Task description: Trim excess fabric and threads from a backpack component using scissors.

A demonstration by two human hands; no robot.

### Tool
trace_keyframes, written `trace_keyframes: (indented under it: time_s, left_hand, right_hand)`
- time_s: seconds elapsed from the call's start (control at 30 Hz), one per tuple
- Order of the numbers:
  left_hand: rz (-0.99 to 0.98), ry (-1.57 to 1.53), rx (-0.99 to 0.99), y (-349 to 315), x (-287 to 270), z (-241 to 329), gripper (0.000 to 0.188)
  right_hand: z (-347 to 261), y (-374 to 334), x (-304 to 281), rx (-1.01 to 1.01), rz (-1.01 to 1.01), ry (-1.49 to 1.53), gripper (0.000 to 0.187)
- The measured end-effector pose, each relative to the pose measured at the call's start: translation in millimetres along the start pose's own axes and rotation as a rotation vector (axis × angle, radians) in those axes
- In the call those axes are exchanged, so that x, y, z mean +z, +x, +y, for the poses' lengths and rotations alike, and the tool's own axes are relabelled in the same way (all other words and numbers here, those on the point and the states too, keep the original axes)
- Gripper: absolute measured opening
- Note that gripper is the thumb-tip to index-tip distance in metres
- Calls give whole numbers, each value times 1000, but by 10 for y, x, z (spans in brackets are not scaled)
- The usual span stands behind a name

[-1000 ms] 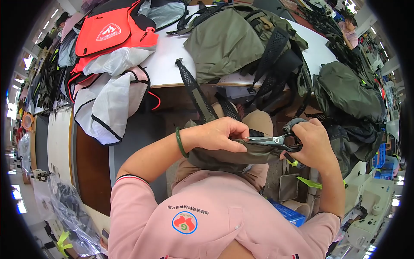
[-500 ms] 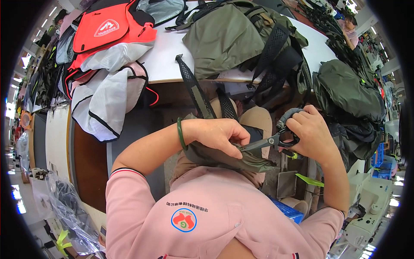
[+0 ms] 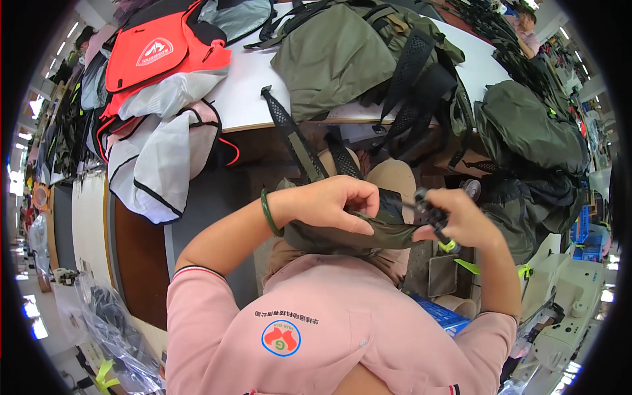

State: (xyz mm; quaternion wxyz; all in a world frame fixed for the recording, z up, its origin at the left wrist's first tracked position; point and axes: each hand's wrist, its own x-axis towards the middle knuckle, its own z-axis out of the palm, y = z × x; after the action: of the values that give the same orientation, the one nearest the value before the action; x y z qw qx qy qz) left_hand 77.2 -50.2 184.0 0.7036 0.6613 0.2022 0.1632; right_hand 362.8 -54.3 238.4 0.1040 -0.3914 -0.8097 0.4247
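Across my lap lies an olive-green fabric bag piece (image 3: 322,238), with black mesh straps (image 3: 294,140) running up from it toward the table. My left hand (image 3: 337,203) is closed on its upper edge, thumb on the near side. In my right hand (image 3: 464,219) is a pair of dark-handled scissors (image 3: 428,209), partly smeared by motion. The right thumb and fingers also seem to touch the right end of the olive edge, but blur hides the exact contact. The scissor blades are mostly hidden.
A white table (image 3: 253,85) ahead carries an olive backpack (image 3: 345,59) and a red-orange bag (image 3: 148,56) with white lining hanging over the edge. More olive bags (image 3: 533,125) are piled at right, above a sewing machine (image 3: 566,316). Another person (image 3: 525,33) is far right.
The scissors have swung away from my left fingers, and their blades no longer lie across the fabric edge. My right hand has moved lower and left, to the fabric's right end.
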Motion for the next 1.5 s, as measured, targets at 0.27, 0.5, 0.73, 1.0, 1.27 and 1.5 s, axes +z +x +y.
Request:
trace_keyframes:
  time_s: [0.27, 0.5, 0.73, 1.0, 1.27, 1.5]
  left_hand:
    - [557, 907, 637, -78, 109, -86, 12]
    - [603, 970, 836, -46, 168, -131, 11]
    - [564, 835, 652, -232, 150, -94, 17]
    - [490, 802, 200, -538, -47, -230, 16]
    - [629, 1197, 502, -604, -2, -258, 23]
    - [758, 1446, 817, -669, 104, -191, 26]
  right_hand:
    - [9, -153, 269, 70, 16, 239, 29]
    - [-214, 24, 156, -265, 365, -250, 40]
    - [-114, 33, 304, -231, 297, -189, 29]
    - [-21, -120, 337, -79, 377, -145, 27]
    - [41, -219, 427, -42, 451, -114, 29]
    - [65, -270, 549, -39, 384, -117, 25]
